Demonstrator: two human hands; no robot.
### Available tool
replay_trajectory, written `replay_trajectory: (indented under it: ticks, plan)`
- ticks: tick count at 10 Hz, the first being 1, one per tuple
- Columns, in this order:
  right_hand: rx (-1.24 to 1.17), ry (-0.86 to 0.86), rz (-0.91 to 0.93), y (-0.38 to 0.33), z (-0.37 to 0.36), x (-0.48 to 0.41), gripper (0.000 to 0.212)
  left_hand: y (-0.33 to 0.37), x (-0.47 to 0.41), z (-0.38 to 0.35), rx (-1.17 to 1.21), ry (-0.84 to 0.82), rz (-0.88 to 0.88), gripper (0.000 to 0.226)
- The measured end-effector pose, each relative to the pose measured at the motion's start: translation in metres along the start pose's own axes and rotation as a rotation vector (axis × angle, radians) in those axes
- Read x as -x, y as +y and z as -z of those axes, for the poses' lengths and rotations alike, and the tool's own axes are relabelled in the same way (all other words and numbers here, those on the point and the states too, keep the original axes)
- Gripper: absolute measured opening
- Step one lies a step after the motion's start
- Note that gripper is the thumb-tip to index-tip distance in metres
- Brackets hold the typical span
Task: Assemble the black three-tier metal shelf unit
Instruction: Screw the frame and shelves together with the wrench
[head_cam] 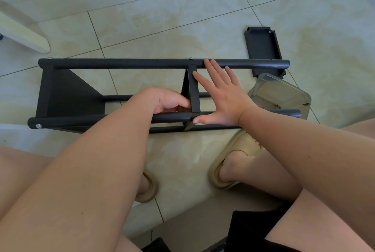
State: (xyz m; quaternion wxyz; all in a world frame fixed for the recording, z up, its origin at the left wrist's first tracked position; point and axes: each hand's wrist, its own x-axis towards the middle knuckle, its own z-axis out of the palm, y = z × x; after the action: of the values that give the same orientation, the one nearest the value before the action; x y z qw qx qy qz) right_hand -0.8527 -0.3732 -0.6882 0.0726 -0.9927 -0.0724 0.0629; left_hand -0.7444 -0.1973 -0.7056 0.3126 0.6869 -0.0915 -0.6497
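Black metal middle shelf panel (193, 89) is getting worked on: left hand (170, 100) is curling shut w/ fingers pinching at its near edge, just where it meets the near black round post (125, 119) — can't tell if a screw is in there. Right hand (221, 93) is lying spread flat, palm down, bracing the panel and touching the far black post (142, 63).

Black shelf unit frame (67, 91) is lying on its side on the tiled floor (182, 18).

Risks, imo: frame is resting on round posts, so it could roll if the flat hand lifts; panel looks tilted, so holes may misalign.

Clear plastic tub (284, 95) by the post ends is tipping over; contents unclear, maybe small hardware that could spill. Loose black tray shelf (262, 47) is waiting beyond.
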Motion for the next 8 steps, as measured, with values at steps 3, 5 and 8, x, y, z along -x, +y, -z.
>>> replay_trajectory:
  ticks: [3,5,8]
  plan:
    - [0.001,0.005,0.004,-0.0004,0.0,0.0001,0.121,-0.0023,-0.0007,0.002,0.161,-0.061,-0.065,0.022]
    - [0.006,-0.001,0.004,0.0002,0.0001,-0.0002,0.121,-0.0006,0.0,0.0018,0.072,-0.04,0.013,0.018]
    - [0.005,0.002,0.004,-0.0003,0.0001,-0.0001,0.121,0.0006,0.0015,0.0012,0.092,-0.044,-0.052,0.017]
